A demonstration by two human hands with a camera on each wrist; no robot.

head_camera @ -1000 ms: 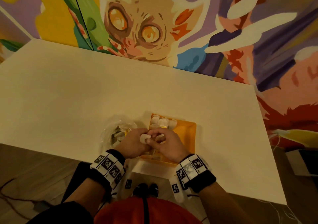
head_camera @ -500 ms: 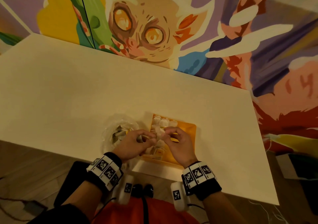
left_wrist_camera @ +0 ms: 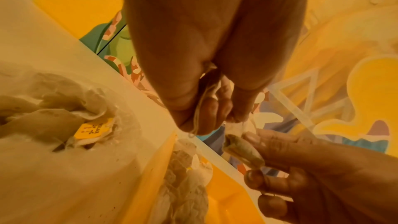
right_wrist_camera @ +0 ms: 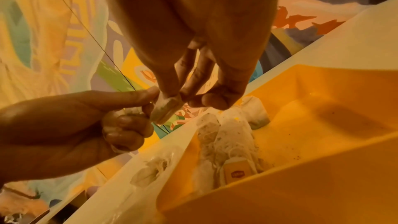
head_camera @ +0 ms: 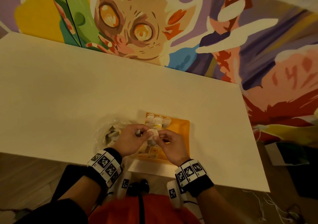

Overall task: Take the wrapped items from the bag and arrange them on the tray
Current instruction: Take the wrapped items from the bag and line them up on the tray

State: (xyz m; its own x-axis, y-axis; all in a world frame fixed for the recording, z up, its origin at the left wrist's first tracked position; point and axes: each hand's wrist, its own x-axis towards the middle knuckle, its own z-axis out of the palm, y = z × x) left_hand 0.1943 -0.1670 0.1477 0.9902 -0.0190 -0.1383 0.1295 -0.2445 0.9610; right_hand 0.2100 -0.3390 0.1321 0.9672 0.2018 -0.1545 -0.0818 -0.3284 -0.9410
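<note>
Just above the shallow orange plastic tray [head_camera: 183,129], the left hand [head_camera: 131,142] and right hand [head_camera: 172,146] both pinch one small white paper-wrapped tea bag [head_camera: 153,133]; the crumpled clear plastic bag [head_camera: 108,134] lies beside the tray.

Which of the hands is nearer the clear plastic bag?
Left. The left hand sits right beside the clear plastic bag, at its tray-side edge. The right hand is farther off, over the orange plastic tray.
</note>
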